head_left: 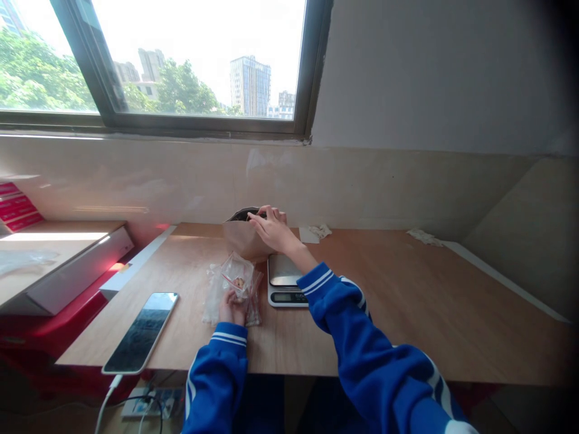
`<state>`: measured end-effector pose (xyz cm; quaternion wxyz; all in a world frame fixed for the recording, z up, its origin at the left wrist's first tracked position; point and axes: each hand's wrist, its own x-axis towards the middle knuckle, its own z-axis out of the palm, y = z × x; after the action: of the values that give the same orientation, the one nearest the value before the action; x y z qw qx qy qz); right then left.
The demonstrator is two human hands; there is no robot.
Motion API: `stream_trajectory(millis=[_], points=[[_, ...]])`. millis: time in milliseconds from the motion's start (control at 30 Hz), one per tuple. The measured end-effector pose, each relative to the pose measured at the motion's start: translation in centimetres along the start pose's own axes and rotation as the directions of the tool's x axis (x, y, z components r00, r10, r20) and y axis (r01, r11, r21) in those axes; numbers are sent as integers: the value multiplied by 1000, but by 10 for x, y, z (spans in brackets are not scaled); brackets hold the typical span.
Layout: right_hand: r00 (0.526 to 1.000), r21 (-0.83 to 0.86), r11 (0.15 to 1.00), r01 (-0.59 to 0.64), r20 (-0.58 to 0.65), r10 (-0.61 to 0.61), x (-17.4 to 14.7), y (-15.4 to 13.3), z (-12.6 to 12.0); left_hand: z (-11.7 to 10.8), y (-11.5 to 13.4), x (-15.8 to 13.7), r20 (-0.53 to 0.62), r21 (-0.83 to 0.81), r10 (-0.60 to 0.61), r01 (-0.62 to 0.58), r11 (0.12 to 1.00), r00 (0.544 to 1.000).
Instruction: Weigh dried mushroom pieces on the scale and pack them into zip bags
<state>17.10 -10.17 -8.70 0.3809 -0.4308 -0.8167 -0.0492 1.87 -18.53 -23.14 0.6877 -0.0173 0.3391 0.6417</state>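
Note:
A brown paper bag [244,238] stands upright near the wall, its dark mouth gaping. My right hand [271,229] is at its top, with bent fingers over the rim; what their tips touch inside is hidden. Below it, my left hand [233,307] is closed on a clear zip bag [235,268] with a red seal line and a few small brown pieces inside. More clear plastic bags [211,301] lie under that hand. Just to the right sits a kitchen scale [283,271] with a metal plate, partly covered by my right forearm.
A phone [141,334] on a white cable lies at the table's left front edge. Crumpled tissue [321,231] and another white scrap [424,237] lie along the back. A power strip [151,404] is below the table. A second table [54,241] stands at left.

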Motion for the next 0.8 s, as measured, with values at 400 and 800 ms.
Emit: stream_trajectory(millis=[400,800], points=[[996,237,971,8,-86,13,-29,-48,-12,0,0,-4,32,-1,84,-84,996,996],[909,140,986,-91,415,25,-79,-56,26,0,-4,-16,313,12,128,-139,990,941]])
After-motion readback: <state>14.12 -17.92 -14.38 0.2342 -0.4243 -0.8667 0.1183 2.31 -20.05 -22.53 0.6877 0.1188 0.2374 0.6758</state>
